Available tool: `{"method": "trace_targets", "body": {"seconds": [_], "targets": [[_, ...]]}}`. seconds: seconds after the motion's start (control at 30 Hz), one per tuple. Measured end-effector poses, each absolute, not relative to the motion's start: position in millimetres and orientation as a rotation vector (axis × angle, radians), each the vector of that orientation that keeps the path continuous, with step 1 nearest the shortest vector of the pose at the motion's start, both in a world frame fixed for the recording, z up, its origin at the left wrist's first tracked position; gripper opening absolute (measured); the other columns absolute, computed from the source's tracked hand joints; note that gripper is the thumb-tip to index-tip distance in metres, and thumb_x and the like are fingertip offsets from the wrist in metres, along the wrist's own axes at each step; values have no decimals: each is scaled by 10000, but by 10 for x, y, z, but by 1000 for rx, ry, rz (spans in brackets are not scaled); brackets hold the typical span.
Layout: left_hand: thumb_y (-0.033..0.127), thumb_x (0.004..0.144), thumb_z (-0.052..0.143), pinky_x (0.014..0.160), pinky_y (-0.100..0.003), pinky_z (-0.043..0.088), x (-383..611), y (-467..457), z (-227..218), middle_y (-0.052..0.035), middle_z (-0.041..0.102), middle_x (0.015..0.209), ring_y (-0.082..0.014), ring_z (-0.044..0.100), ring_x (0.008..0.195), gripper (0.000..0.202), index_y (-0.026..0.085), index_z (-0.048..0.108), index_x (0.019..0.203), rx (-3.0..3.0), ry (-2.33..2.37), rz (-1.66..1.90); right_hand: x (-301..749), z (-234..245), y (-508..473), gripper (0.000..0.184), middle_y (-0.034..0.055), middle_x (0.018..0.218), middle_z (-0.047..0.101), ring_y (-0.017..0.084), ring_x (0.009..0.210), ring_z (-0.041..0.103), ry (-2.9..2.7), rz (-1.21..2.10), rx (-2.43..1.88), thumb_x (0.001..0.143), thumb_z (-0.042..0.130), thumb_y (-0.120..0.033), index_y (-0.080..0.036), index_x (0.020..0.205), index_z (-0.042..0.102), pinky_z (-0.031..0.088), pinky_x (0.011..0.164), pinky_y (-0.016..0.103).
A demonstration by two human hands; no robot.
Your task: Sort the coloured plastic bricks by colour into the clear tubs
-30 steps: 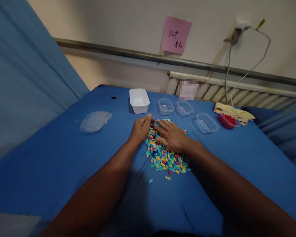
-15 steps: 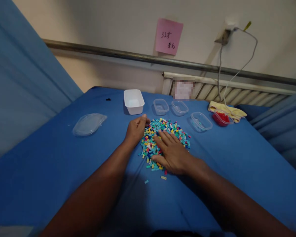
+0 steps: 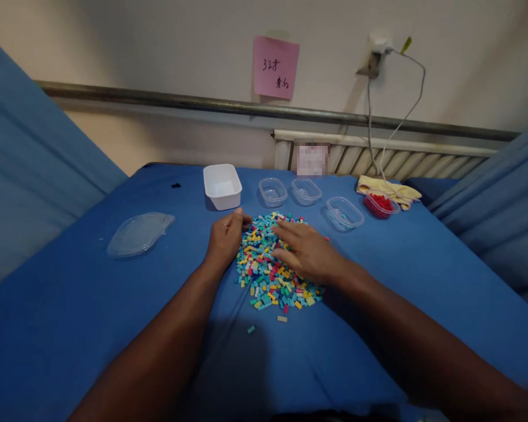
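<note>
While I have the left hand curled at the near left edge of the pile of toy bricks, the right hand lies over its right part. Left fingers: bent, thumb on top; I cannot tell whether they pinch anything. Right fingers: stretched and close together, pointing left, thumb apart.

Pile: on the blue sheet, roughly round, bricks pointing every way. Loose, nearer me: 1 pale yellow brick, long axis nearly left to right; 1 teal brick, slanting, right end farther off.

Containers: 1 white tub; 2 clear tubs side by side; 1 clear box with a few blue pieces; 1 clear bowl of red pieces, beside a yellow cloth. At left, 1 clear lid.

Writing: pink note, handwritten "32" plus characters I cannot read surely; white paper, blurred.
</note>
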State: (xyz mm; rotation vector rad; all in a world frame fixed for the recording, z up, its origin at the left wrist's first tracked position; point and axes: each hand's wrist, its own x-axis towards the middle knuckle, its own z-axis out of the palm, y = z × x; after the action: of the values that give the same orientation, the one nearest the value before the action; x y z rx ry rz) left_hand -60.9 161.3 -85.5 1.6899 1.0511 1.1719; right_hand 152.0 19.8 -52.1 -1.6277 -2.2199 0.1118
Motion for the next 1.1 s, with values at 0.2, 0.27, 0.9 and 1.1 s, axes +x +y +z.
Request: {"method": "trace_targets", "body": {"seconds": [0.2, 0.27, 0.9, 1.1], "targets": [[657, 1026, 607, 827, -335, 593, -608, 1670, -942, -98, 805, 899, -230, 759, 848, 552, 155, 814, 930, 1683, 1050, 1153, 2355, -676, -12, 365, 158, 1224, 830, 313, 1104, 783, -1843, 16, -1797, 1047, 561, -282, -162, 1308, 785, 601, 995, 456], [655, 1029, 605, 827, -343, 596, -605, 1663, -927, -98, 802, 887, -234, 759, 846, 549, 158, 815, 926, 1682, 1064, 1150, 2409, -781, -39, 366, 149, 1223, 833, 312, 1106, 782, -1843, 56, -1794, 1020, 588, -274, -161, 1307, 786, 600, 992, 455], [696, 1012, 612, 805, -329, 605, -558, 1619, -874, -97, 802, 883, -224, 749, 820, 580, 167, 823, 907, 1691, 1083, 1164, 2627, -700, -330, 230, 65, 1021, 850, 241, 861, 790, -1828, 267, -1687, 1007, 671, -324, -234, 1133, 840, 623, 787, 359], [678, 1035, 581, 799, -335, 603, -570, 1615, -867, -98, 798, 870, -227, 745, 814, 582, 170, 829, 895, 1725, 1057, 1176, 2643, -739, -353, 322, 77, 1124, 845, 262, 1000, 796, -1955, 325, -1640, 969, 652, -250, -261, 1234, 835, 639, 895, 394]]}}
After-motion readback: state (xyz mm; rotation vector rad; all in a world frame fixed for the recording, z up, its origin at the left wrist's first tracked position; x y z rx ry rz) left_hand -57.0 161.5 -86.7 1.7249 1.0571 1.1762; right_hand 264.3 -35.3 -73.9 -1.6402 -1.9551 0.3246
